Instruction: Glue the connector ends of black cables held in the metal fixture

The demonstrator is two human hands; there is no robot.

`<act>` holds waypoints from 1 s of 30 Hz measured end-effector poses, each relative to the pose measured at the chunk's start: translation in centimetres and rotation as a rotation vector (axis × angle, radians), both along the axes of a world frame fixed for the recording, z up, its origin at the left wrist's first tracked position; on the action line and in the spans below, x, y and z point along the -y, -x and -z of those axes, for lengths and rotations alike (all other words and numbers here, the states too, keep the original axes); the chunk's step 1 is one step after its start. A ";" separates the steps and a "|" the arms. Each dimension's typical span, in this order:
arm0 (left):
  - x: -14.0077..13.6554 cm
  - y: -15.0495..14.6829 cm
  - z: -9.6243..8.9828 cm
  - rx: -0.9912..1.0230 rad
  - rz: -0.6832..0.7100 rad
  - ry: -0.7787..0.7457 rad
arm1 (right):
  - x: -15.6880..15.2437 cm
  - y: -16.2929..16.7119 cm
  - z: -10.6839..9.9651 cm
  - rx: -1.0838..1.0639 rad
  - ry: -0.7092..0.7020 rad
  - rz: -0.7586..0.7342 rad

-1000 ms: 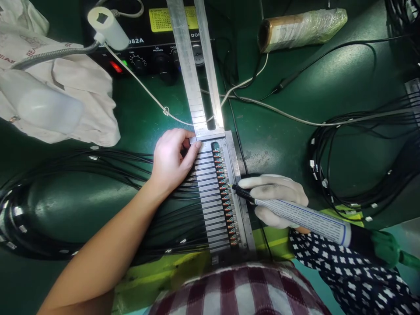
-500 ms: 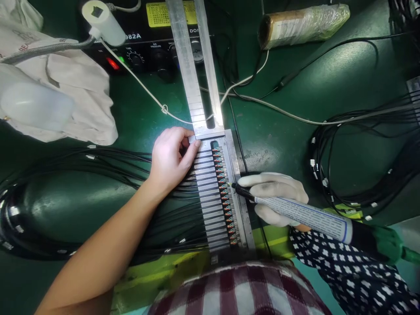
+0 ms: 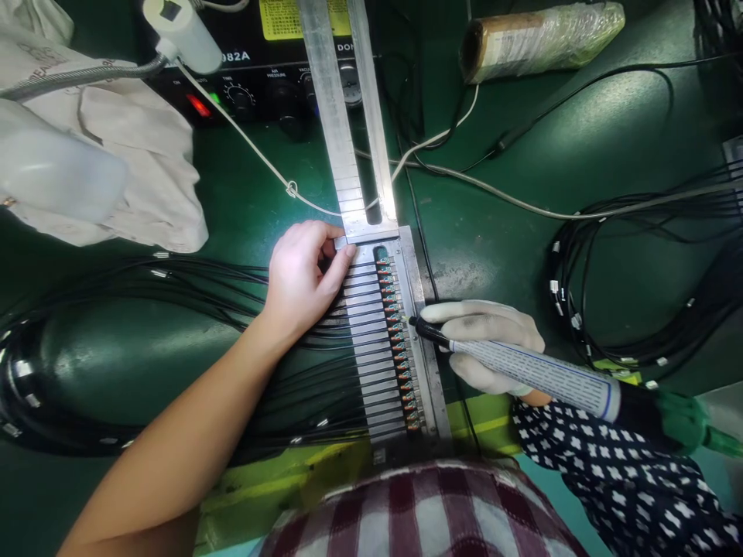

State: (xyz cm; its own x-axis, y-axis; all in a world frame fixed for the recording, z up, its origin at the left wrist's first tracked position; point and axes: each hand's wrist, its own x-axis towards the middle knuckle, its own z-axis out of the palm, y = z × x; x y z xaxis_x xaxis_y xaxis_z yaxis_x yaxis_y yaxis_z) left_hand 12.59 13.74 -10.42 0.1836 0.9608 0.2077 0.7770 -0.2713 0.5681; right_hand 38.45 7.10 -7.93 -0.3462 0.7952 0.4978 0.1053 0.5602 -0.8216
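My right hand (image 3: 484, 344), in a white glove, grips a dispensing syringe (image 3: 528, 375) with a printed label, black front and green rear fitting. Its dark tip sits over the row of small connectors (image 3: 398, 333) along a metal fixture (image 3: 371, 363). Black cables (image 3: 313, 336) lie in the fixture's slots, each leading to a connector. My bare left hand (image 3: 305, 267) pinches the fixture's upper left corner, thumb on top; its other fingertips are partly hidden. Just beyond, a slotted metal bar (image 3: 342, 155) meets the fixture's far end.
Behind stands a black dispenser box (image 3: 261, 93) with knobs and a red light. Coiled cables (image 3: 557, 294) lie to the right, and more loop on the left. A wrapped roll (image 3: 539, 42), a lamp (image 3: 183, 39) and white cloth (image 3: 145, 170) rest on the green table (image 3: 487, 255).
The syringe tip has shifted slightly toward the far end of the connector row. My left hand keeps its place on the fixture. The whole view has tilted a little.
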 end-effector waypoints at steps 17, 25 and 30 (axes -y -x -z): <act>-0.1 0.1 0.1 0.008 0.005 0.016 | 1.8 0.0 1.1 -0.016 -0.080 0.096; -0.1 0.1 -0.1 0.000 -0.001 0.009 | 1.4 0.4 0.6 -0.033 -0.054 0.083; -0.1 0.2 0.0 0.007 0.005 0.002 | 1.5 0.6 0.4 -0.038 -0.054 0.097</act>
State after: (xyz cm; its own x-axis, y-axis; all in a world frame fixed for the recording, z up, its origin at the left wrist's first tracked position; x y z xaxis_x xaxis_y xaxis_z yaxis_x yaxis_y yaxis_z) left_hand 12.44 13.83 -10.37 0.1868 0.9602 0.2074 0.7717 -0.2741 0.5739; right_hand 37.86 5.59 -8.36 -0.2486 0.7958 0.5522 0.1303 0.5924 -0.7950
